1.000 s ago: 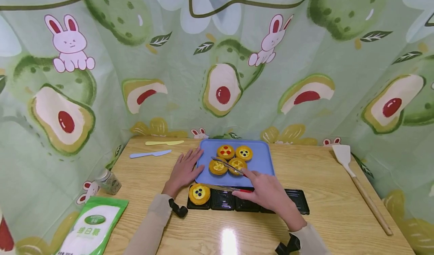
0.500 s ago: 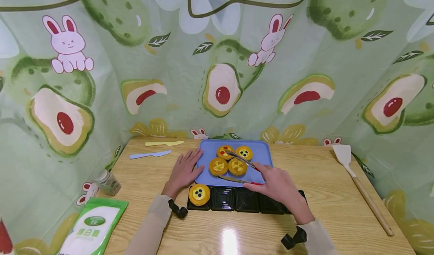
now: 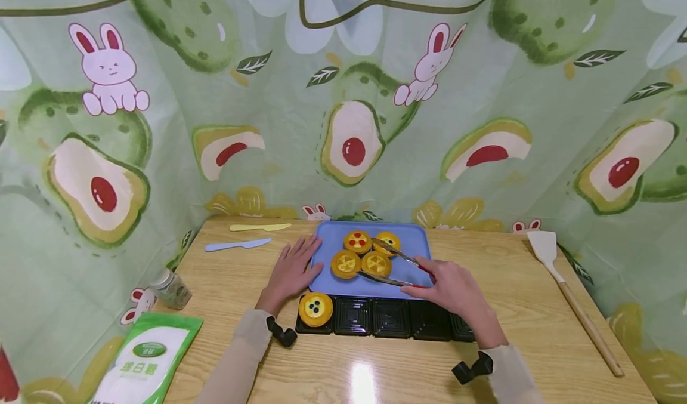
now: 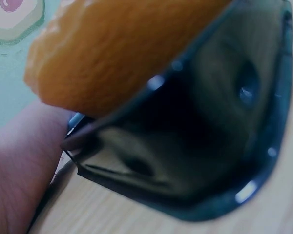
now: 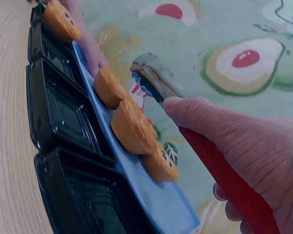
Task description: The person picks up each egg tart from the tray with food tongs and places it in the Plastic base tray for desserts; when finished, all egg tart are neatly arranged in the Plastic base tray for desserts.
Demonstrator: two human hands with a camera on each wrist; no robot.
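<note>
In the head view my right hand [image 3: 456, 287] grips red-handled metal tongs [image 3: 399, 253], their arms spread apart over a blue tray [image 3: 413, 237]. The upper tip overlaps an egg tart with dark berries [image 3: 385, 235]; whether it touches is unclear. Beside it sit a tart with red toppings [image 3: 357, 241] and two yellow-topped tarts [image 3: 346, 264]. Nothing is visibly pinched in the tongs. My left hand [image 3: 290, 271] lies flat at the tray's left edge, fingers spread. Along the tray's front runs a row of black plastic compartments [image 3: 352, 316], with a berry-topped tart [image 3: 315, 308] in the leftmost one.
At the left lie a yellow knife [image 3: 260, 227] and a blue knife [image 3: 238, 244]. A glass jar [image 3: 172, 289] and a white-green bag [image 3: 145, 359] stand nearer the front. A white spatula with a wooden handle [image 3: 576, 308] lies far right. Printed cloth [image 3: 290, 171] hangs behind.
My right hand and the tongs have moved right, and the tongs' arms have passed from the yellow-topped tarts toward the back-right berry tart. My left hand stays in place.
</note>
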